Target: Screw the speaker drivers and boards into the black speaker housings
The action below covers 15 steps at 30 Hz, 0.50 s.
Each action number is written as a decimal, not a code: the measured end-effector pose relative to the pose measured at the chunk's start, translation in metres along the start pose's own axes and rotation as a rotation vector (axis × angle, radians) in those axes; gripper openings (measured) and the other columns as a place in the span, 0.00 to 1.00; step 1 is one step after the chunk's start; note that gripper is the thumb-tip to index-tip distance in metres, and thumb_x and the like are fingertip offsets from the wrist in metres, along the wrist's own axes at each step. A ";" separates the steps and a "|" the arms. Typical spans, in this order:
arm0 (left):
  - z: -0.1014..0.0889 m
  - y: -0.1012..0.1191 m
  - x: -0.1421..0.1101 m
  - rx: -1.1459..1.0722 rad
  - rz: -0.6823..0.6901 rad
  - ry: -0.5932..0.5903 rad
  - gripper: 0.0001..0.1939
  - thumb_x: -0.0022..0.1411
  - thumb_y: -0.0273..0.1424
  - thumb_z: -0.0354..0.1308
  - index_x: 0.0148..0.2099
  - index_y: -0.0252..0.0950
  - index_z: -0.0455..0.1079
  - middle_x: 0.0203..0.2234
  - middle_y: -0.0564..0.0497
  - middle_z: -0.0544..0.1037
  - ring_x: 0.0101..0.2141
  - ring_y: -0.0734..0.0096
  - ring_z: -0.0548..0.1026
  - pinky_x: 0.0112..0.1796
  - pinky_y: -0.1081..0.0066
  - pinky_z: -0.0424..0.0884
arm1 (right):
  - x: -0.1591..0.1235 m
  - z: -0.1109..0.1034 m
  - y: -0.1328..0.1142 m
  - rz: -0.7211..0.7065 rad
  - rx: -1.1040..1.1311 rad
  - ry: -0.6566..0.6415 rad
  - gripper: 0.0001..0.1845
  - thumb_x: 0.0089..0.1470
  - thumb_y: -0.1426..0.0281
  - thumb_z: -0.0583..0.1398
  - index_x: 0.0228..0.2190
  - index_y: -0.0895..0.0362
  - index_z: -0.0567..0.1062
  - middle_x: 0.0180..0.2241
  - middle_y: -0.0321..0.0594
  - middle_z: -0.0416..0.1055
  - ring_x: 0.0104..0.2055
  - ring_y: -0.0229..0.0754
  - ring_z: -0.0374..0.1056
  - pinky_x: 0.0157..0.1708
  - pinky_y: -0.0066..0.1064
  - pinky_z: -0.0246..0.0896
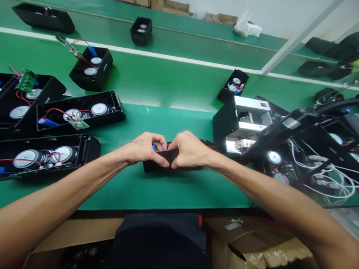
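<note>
A black speaker housing (190, 167) lies on the green bench in front of me, mostly covered by my hands. My left hand (149, 149) grips its near wall, thumb outside and fingers curled inside. Close beside it, my right hand (188, 150) pinches the same wall with thumb and bent fingers. A small blue cylinder (154, 148), like the batteries in the other housings, shows by my left fingers. What else the fingers touch inside the housing is hidden.
Open speaker housings (117, 115) with wires and circuit boards crowd the left. At right stand a black-and-silver machine (224, 122), a dark arm (274, 132) and tangled white cables (343, 189). Cardboard boxes (234, 236) sit below the bench's front edge.
</note>
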<state>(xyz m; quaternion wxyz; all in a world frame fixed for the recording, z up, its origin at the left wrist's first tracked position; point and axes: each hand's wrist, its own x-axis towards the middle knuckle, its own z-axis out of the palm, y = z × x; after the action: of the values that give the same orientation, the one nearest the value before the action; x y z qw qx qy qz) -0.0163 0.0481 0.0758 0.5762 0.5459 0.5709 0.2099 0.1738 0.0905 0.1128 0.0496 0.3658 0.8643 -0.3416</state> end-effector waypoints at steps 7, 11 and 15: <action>-0.002 0.000 -0.001 0.154 0.019 -0.041 0.21 0.37 0.37 0.78 0.31 0.37 0.73 0.24 0.60 0.72 0.26 0.77 0.66 0.27 0.73 0.58 | 0.003 -0.003 0.003 0.025 0.070 -0.093 0.10 0.39 0.74 0.76 0.22 0.58 0.80 0.16 0.26 0.60 0.23 0.34 0.58 0.22 0.29 0.46; -0.003 -0.003 0.002 0.180 0.047 -0.047 0.21 0.37 0.38 0.78 0.30 0.37 0.72 0.23 0.59 0.73 0.26 0.76 0.67 0.27 0.74 0.59 | 0.007 -0.001 -0.001 0.031 0.061 -0.112 0.10 0.39 0.74 0.75 0.22 0.58 0.79 0.16 0.26 0.61 0.23 0.35 0.59 0.22 0.29 0.48; 0.005 -0.008 -0.006 0.210 0.093 -0.019 0.21 0.37 0.38 0.78 0.33 0.38 0.76 0.24 0.58 0.75 0.27 0.72 0.71 0.29 0.73 0.65 | -0.027 0.007 -0.010 -0.146 -0.141 0.016 0.05 0.46 0.74 0.72 0.27 0.58 0.81 0.21 0.34 0.71 0.28 0.42 0.69 0.32 0.33 0.61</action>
<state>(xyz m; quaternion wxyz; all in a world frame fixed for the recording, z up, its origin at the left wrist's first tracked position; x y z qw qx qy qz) -0.0159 0.0385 0.0703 0.5107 0.6311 0.5585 0.1703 0.1861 0.0652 0.1223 0.0432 0.3004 0.9108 -0.2799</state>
